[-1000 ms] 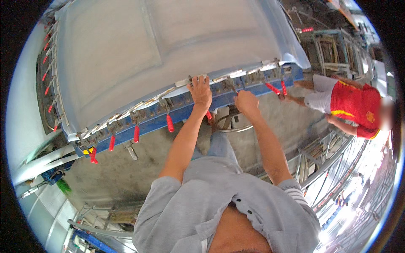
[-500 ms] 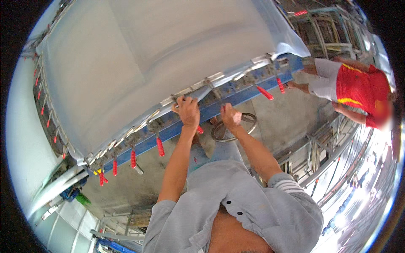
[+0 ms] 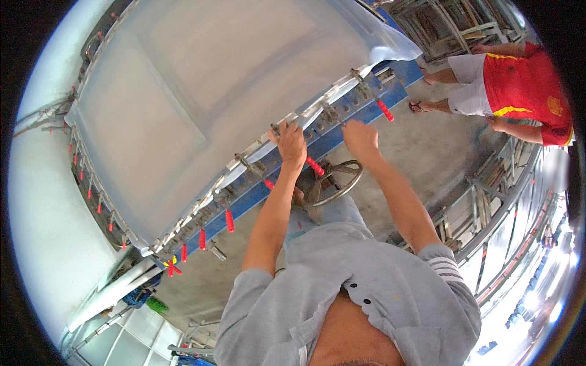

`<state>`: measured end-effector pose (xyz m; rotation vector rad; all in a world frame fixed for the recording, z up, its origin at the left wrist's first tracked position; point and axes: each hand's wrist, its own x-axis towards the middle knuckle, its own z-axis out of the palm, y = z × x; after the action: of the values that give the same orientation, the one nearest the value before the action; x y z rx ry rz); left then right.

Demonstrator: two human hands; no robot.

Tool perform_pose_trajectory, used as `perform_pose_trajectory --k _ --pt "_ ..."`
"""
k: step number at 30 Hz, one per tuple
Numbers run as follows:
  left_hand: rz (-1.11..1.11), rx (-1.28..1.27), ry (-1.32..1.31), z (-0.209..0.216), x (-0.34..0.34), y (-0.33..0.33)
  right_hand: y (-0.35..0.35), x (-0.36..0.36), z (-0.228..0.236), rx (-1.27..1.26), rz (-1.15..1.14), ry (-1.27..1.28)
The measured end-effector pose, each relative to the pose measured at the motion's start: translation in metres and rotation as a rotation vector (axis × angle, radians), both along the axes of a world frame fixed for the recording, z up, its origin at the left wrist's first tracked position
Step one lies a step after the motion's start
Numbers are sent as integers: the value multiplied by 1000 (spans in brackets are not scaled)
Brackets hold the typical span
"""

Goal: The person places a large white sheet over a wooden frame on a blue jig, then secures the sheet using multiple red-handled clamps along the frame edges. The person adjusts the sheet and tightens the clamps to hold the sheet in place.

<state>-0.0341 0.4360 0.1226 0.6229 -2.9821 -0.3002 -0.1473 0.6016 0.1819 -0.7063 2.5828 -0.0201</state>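
A pale translucent sheet [image 3: 238,67] lies stretched over a large frame. Its near edge is held by a row of metal toggle clamps with red grips along a blue beam [image 3: 394,94]. My left hand [image 3: 291,145] bends its fingers over the metal parts at the sheet's edge, just above a red clamp handle [image 3: 314,166]. To its right, my right hand [image 3: 361,139] is closed at the lever of another toggle clamp [image 3: 329,113]; the fist hides the grip. A further clamp handle [image 3: 384,110] hangs farther right.
Below the beam, between my arms, stands a round metal handwheel [image 3: 342,192]. A person in a red shirt [image 3: 519,82] and white shorts stands at the right. Metal racks [image 3: 458,27] are behind, with more framing [image 3: 482,195] at lower right. Clamps also line the sheet's left side.
Both hands have moved right along the beam, the right one to another clamp. The clamp it held now has its red handle hanging below my left hand. The view has shifted.
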Motion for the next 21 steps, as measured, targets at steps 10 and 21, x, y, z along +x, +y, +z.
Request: perform_pose_trajectory --k 10,21 --pt "4 52 99 9 -2 6 26 14 -70 -385 -61 161" --pt "13 174 290 34 34 3 27 24 -93 -351 9 412"
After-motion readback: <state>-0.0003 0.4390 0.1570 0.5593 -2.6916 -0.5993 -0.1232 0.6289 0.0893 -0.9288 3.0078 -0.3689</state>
